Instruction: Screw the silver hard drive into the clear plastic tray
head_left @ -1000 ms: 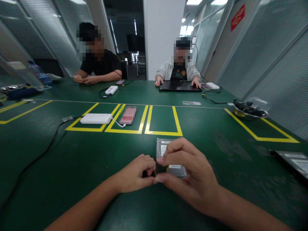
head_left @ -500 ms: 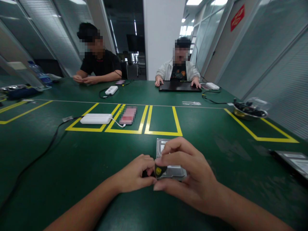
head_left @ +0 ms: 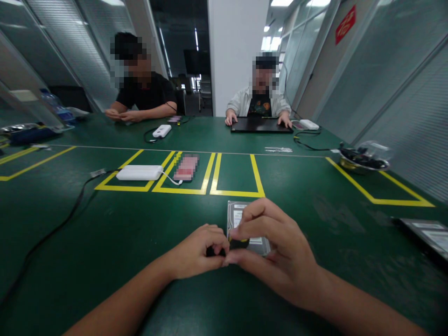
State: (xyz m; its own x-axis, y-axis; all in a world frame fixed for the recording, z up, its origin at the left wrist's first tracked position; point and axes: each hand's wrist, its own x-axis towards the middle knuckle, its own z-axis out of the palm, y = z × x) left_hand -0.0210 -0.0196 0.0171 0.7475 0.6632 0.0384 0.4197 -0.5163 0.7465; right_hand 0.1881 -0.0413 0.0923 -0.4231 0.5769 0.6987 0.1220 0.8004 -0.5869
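Between the thumb and fingers of my right hand (head_left: 276, 247) is a small dark piece with a yellow mark (head_left: 239, 241). My left hand (head_left: 201, 252) is curled right beside it, fingertips close to my right thumb, and closed around something dark (head_left: 215, 252) that is mostly hidden. A silver hard drive with white labels (head_left: 235, 212) lies on the green table (head_left: 168, 303) just behind and under my right hand, which partly covers it.
A white power bank (head_left: 140, 172) is cabled to a phone (head_left: 186, 168) inside yellow tape outlines. At the right are another drive-like device (head_left: 429, 233) and a metal bowl of dark items (head_left: 364, 163). Across the table sit two people, one touching a black panel (head_left: 262, 125).
The small dark piece in my right hand has turned, so its yellow mark shows less. My right hand has shifted slightly. My left hand is almost unmoved.
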